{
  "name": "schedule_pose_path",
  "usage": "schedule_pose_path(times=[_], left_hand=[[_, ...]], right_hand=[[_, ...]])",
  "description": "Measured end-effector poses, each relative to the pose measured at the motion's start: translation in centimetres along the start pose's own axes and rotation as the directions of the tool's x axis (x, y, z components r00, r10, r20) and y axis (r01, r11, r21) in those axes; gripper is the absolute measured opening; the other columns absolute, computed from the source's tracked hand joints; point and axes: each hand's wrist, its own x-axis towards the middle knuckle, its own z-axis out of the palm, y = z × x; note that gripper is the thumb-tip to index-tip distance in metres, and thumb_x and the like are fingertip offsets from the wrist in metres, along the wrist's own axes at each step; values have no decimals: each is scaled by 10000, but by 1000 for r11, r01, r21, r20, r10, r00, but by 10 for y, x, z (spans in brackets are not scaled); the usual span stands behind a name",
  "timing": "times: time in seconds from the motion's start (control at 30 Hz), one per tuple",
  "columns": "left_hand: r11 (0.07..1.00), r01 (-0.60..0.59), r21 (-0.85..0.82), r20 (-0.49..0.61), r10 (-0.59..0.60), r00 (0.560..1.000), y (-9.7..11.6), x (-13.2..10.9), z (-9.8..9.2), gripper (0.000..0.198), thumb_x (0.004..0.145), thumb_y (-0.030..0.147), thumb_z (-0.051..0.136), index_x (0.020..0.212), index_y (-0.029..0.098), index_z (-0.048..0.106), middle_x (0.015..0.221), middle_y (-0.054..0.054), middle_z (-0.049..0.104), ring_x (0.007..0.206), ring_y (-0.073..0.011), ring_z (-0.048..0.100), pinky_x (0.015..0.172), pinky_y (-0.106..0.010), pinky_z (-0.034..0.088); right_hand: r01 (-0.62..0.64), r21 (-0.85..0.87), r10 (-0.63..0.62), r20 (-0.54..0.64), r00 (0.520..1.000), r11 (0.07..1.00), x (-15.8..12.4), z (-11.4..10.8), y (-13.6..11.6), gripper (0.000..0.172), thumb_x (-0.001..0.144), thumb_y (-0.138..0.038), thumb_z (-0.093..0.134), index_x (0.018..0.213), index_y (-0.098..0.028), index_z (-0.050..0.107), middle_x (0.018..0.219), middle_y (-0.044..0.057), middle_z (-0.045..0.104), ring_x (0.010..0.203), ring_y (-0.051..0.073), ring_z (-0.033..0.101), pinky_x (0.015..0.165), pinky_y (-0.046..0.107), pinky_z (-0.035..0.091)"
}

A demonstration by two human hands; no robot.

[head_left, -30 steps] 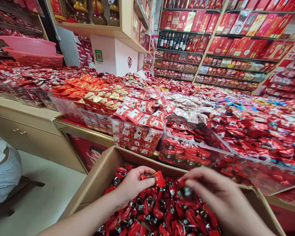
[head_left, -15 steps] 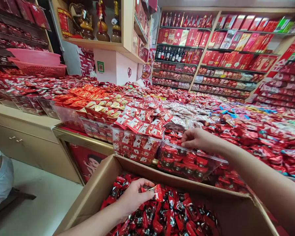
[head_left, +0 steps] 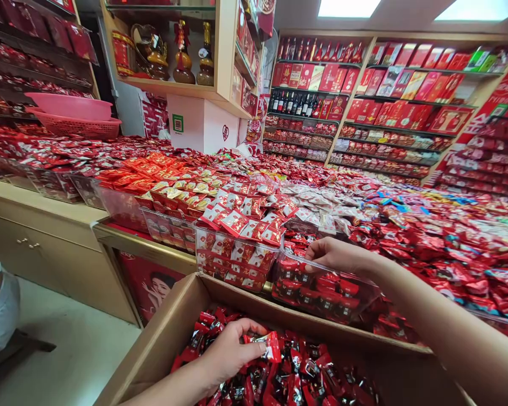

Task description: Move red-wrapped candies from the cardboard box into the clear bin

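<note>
My left hand [head_left: 231, 351] is inside an open cardboard box [head_left: 175, 324], pinching a red-wrapped candy [head_left: 272, 345] between thumb and fingers. Below it lies a heap of loose red-and-dark wrapped candies [head_left: 296, 386]. My right hand [head_left: 334, 255] reaches over the front rim of a clear plastic bin [head_left: 317, 296] just behind the box. Its fingers are curled down and closed inside the bin; whatever is between them is hidden. Similar red-and-dark candies are stacked in rows in that bin.
Left of that bin stands a clear bin heaped with white-and-red packets [head_left: 237, 248]. More candy heaps spread across the display. Pink baskets [head_left: 74, 115] sit at the far left. Shelves of bottles and red boxes [head_left: 309, 79] line the back. Part of a person [head_left: 0, 310] shows at the left edge.
My right hand has moved slightly left and lower, its fingertips now behind the bin's front rim. My left hand keeps the same candy, almost still. The camera has tilted up a little.
</note>
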Motion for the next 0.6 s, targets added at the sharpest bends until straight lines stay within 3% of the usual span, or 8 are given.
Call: schedule_pose_path(times=[0.3, 0.6], left_hand=[[998, -18, -68, 61, 22, 998, -22, 8, 0, 307, 606, 297, 592, 875, 157, 544, 791, 5, 577, 733, -142, 484, 687, -245, 344], [999, -17, 42, 27, 16, 999, -16, 6, -1, 290, 607, 306, 592, 859, 166, 558, 729, 21, 552, 684, -131, 450, 640, -232, 336]], right_hand=[[15, -235, -16, -5, 1000, 972, 4, -8, -6, 125, 559, -287, 613, 570, -164, 596, 473, -37, 534, 421, 70, 383, 411, 199, 296], [68, -184, -66, 13, 998, 981, 7, -3, -5, 138, 564, -299, 625, 600, -169, 598, 550, -13, 609, 513, 112, 511, 473, 215, 368]])
